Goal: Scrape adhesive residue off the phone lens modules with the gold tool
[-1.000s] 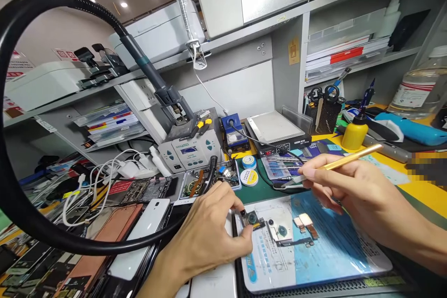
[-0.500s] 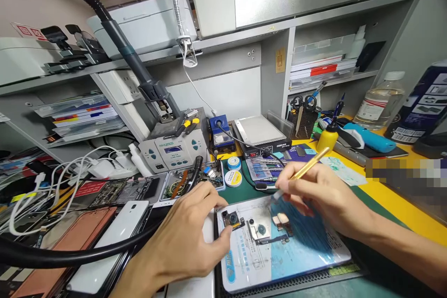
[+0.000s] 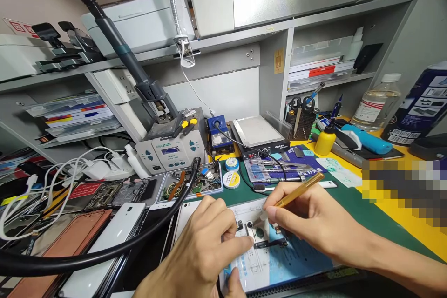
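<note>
My left hand [image 3: 206,247] rests on the left edge of a blue and white card [image 3: 279,265], fingers curled and pinched over a small black camera module that is mostly hidden under the fingertips. My right hand [image 3: 310,223] holds a gold-handled tool [image 3: 298,189] like a pen, its tip pointing down at a second camera module with a flex cable [image 3: 260,233] lying on the card. The two hands nearly touch above the parts.
A thick black flexible hose [image 3: 104,251] curves across the left foreground. Behind stand a grey soldering station [image 3: 172,149], a parts tray [image 3: 190,182], round tins [image 3: 231,179], a heating plate [image 3: 258,132], a yellow bottle [image 3: 324,142] and a white phone [image 3: 111,237].
My right hand has come down and left, bringing the tool tip onto the parts on the card. My left hand has closed over the small camera module. The view has tilted slightly.
</note>
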Demonstrator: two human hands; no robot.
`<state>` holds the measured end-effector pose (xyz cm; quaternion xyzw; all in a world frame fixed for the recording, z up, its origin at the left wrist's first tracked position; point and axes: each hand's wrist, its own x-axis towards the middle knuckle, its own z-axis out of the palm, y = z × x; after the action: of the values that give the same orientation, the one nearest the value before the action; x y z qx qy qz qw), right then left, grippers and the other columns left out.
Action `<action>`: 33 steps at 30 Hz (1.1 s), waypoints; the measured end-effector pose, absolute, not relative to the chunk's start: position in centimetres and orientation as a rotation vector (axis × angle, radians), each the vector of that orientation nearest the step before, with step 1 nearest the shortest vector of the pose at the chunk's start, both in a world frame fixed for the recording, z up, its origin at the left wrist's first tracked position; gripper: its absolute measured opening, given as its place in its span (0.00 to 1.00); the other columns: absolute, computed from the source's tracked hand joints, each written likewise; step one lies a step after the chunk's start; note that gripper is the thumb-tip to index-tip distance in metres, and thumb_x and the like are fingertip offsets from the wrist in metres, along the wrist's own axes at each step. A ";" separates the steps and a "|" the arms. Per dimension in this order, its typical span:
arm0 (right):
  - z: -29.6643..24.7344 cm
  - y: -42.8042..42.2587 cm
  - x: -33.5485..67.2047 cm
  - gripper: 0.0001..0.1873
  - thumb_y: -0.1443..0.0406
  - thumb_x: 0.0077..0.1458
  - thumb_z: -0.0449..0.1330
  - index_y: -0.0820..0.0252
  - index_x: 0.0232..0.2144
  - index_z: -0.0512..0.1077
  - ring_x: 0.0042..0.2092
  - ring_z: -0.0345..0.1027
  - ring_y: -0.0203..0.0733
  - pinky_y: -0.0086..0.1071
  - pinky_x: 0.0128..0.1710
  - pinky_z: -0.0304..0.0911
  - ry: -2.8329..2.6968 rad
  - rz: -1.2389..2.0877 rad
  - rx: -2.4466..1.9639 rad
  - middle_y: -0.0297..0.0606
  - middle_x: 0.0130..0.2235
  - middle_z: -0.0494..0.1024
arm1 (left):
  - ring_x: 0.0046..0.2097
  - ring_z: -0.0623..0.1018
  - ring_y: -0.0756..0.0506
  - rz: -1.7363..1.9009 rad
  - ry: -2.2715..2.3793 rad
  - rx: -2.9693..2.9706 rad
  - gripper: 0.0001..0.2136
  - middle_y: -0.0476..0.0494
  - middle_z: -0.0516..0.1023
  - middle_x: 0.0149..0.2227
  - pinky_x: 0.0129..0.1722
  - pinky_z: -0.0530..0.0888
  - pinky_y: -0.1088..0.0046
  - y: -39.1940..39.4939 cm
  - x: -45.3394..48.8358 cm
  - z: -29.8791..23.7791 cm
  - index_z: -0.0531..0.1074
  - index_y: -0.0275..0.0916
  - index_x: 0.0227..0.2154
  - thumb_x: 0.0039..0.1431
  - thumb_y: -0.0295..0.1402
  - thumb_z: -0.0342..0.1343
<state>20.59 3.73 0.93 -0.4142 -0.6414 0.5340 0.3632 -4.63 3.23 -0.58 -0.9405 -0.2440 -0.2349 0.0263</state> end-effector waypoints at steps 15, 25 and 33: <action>1.0 4.0 20.6 0.09 0.64 0.56 0.60 0.56 0.25 0.66 0.23 0.53 0.34 0.28 0.23 0.49 -1.541 1.186 -1.171 0.25 0.21 0.65 | 0.31 0.58 0.47 -1.090 -0.598 -2.777 0.09 0.48 0.57 0.27 0.31 0.49 0.66 3.6 -3.5 -1.8 0.74 0.37 0.33 0.57 0.28 0.48; 1.6 3.9 20.5 0.10 0.61 0.57 0.60 0.57 0.26 0.68 0.24 0.58 0.35 0.30 0.25 0.57 -1.590 1.312 -1.171 0.28 0.22 0.69 | 0.30 0.57 0.47 -1.088 -0.598 -2.812 0.10 0.49 0.57 0.26 0.32 0.49 0.66 3.7 -3.4 -2.6 0.73 0.37 0.32 0.60 0.26 0.46; 0.9 3.7 20.8 0.09 0.63 0.59 0.61 0.57 0.28 0.68 0.26 0.54 0.35 0.29 0.26 0.52 -1.645 1.304 -1.204 0.28 0.24 0.66 | 0.28 0.57 0.46 -1.088 -0.552 -2.755 0.11 0.49 0.59 0.23 0.30 0.50 0.65 4.0 -3.4 -3.6 0.74 0.38 0.33 0.61 0.25 0.45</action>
<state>20.76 3.74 0.95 -0.4656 -0.6361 0.5039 0.3529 -3.35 3.99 -3.64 -0.9125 -0.1828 -0.3603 0.0644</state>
